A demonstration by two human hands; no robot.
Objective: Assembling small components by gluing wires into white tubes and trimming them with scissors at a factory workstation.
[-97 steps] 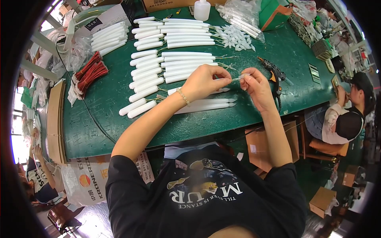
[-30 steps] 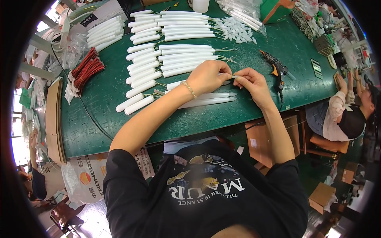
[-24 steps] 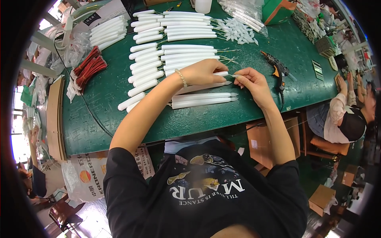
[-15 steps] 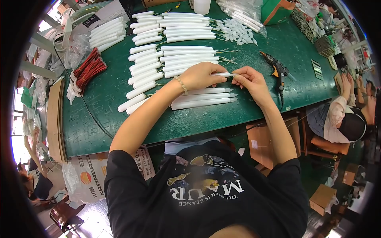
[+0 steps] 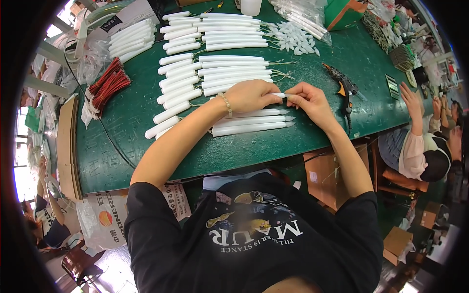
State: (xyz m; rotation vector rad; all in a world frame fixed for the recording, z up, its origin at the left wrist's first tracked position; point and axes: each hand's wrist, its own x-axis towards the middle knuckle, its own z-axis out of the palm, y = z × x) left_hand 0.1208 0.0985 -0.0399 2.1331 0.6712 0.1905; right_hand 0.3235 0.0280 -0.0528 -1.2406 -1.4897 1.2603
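Note:
My left hand (image 5: 250,94), wearing a beaded bracelet, is closed around a white taper candle tube (image 5: 279,95); its end pokes out past the fingers. At that end my right hand (image 5: 310,101) pinches with thumb and fingertips, and they hide whatever small part is between them. Just below my hands lie several white taper candles with pointed translucent tips (image 5: 254,125). Above them are rows of white candle tubes (image 5: 232,65) with thin wires (image 5: 281,73) coming out of their right ends. A pile of translucent flame-shaped tips (image 5: 298,39) lies farther back.
A glue gun (image 5: 344,88) rests on the green table (image 5: 234,154) to the right. Bundled red wires (image 5: 108,85) and more white tubes (image 5: 132,40) are at the left. Bagged tubes (image 5: 303,17) and a white cup (image 5: 250,7) stand far back. A co-worker (image 5: 422,146) sits at the right.
Both hands stay together at the tube's end, with only a slight shift. The co-worker at the right has moved an arm over the table.

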